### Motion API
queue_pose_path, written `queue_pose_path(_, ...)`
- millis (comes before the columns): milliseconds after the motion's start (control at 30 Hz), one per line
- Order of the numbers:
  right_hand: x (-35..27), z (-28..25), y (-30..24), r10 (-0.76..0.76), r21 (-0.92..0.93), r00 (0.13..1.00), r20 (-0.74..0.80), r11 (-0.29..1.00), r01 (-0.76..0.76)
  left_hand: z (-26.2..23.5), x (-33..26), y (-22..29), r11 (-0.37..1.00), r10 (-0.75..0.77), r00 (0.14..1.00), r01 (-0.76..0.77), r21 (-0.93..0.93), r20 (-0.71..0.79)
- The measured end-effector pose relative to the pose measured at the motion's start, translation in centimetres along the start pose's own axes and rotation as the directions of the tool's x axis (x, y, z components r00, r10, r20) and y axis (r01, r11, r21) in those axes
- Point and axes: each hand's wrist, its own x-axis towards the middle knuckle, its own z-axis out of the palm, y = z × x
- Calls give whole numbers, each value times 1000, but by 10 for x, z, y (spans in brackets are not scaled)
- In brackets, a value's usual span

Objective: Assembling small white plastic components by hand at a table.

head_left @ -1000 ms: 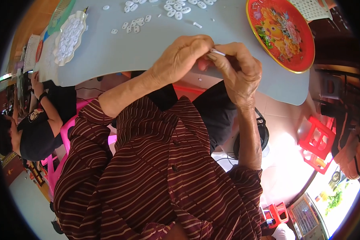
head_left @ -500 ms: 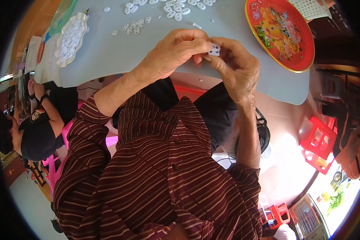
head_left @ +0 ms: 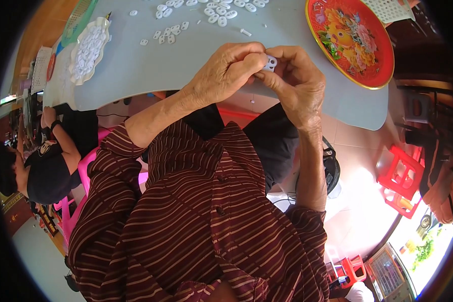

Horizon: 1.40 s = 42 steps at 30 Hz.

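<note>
Between both hands, just over the table's near edge, is a small white plastic piece with round holes (head_left: 271, 63). My left hand (head_left: 231, 70) is closed, thumb and fingers pinching its left side. On the other side my right hand (head_left: 301, 83) grips the piece between thumb and bent fingers. My fingers cover much of it. Beyond the hands lie a small white pin (head_left: 245, 32), several small white pieces with holes (head_left: 171, 33) in a loose cluster, and a larger spread of white oval two-holed pieces (head_left: 222, 11).
The grey table (head_left: 141, 70) holds a scalloped white dish (head_left: 104, 36) of white pieces at left and a red flowered tray (head_left: 385, 68) with a gold rim at right. Behind that stands a white perforated basket (head_left: 387, 10). A person (head_left: 53, 168) sits at left; red stools (head_left: 401, 173) stand at right.
My left hand has moved slightly down and right, its fingers curling further over the white piece, so less of the piece shows. My right hand keeps its hold.
</note>
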Motion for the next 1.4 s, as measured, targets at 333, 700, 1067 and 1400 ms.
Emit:
queue_pose_path(333,-2,2,1,-24,-130,998,-50,991,17,5,-3,1,999,-28,997,25,-40,-77)
queue_pose_path(700,-5,4,-4,-138,-342,990,-25,932,121,15,-10,-8,984,165,976,-154,92,-138)
queue_pose_path(1067,-4,2,4,-193,-251,980,-48,952,175,11,-9,-9,994,77,993,-69,86,-92)
queue_pose_path(1400,-1,-2,-9,66,51,998,9,996,-66,12,-12,-7,992,35,991,-50,-114,-132)
